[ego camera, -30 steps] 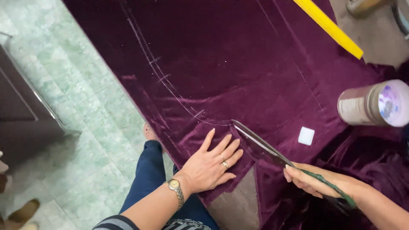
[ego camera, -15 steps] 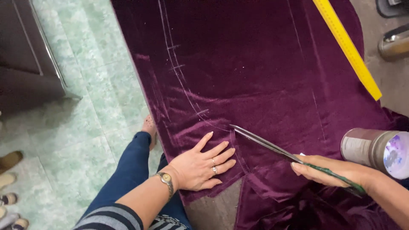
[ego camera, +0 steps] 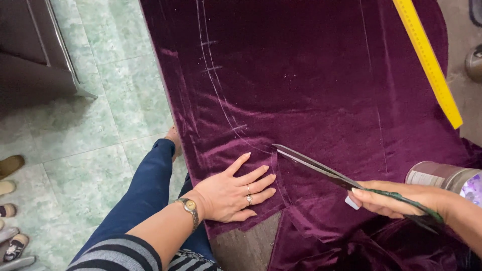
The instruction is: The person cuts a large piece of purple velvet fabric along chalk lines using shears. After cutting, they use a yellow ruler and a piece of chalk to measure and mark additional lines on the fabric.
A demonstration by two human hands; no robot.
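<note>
While the left hand point(ego camera: 232, 193) lies flat beside the cut edge of the velvet point(ego camera: 311, 85), the right hand point(ego camera: 396, 199) grips scissors point(ego camera: 321, 168).

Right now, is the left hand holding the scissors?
No: the left hand lies flat on the purple velvet, while the right hand grips the scissors.

Bright, even indoor light — soft sheen on velvet point(ego camera: 311, 75) — sharp focus
</note>
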